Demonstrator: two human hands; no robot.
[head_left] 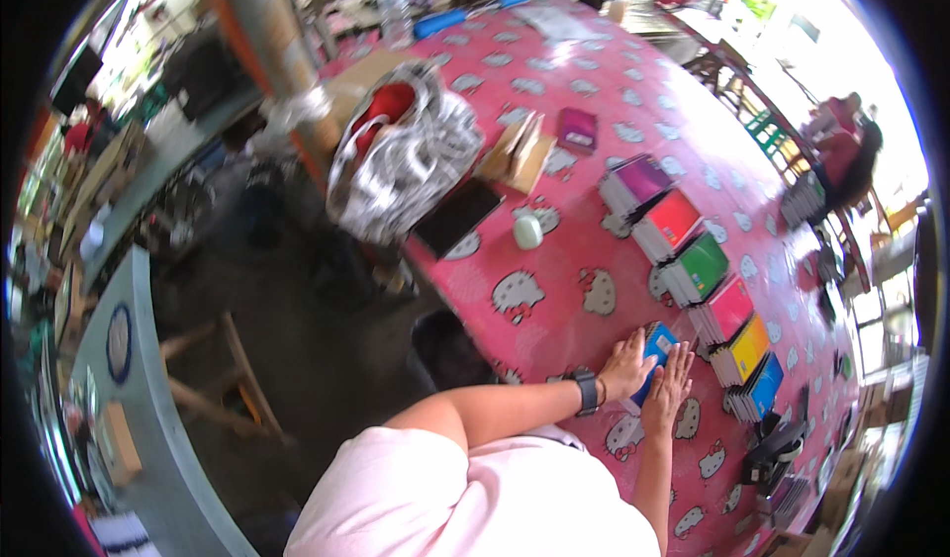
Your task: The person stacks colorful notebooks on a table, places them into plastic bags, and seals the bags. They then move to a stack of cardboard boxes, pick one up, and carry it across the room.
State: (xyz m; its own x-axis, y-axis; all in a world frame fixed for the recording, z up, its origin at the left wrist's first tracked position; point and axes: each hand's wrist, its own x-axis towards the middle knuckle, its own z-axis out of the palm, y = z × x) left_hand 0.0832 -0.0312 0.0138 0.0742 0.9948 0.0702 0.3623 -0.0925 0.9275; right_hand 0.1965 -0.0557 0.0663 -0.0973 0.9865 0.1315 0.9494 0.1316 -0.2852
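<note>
A blue notebook [658, 338] lies on the pink table under my two hands. My left hand [624, 369] rests along its left side, fingers stretched out, with a dark watch on the wrist. Over its right side my right hand [668, 393] lies flat with fingers extended. The hands cover much of the notebook. Just to the right, a slanting row of notebook stacks runs toward me: purple [641, 181], red [675, 219], green [702, 262], pink [729, 305], yellow [746, 347] and blue [760, 389].
Left of the stacks are a light green rounded case [527, 232], a black tablet-like slab [458, 218], a brown paper bag [518, 153], a purple box [578, 130] and a silvery patterned bag [416, 161]. A black tape dispenser-like object [775, 451] stands at the near right. A person sits beyond the table.
</note>
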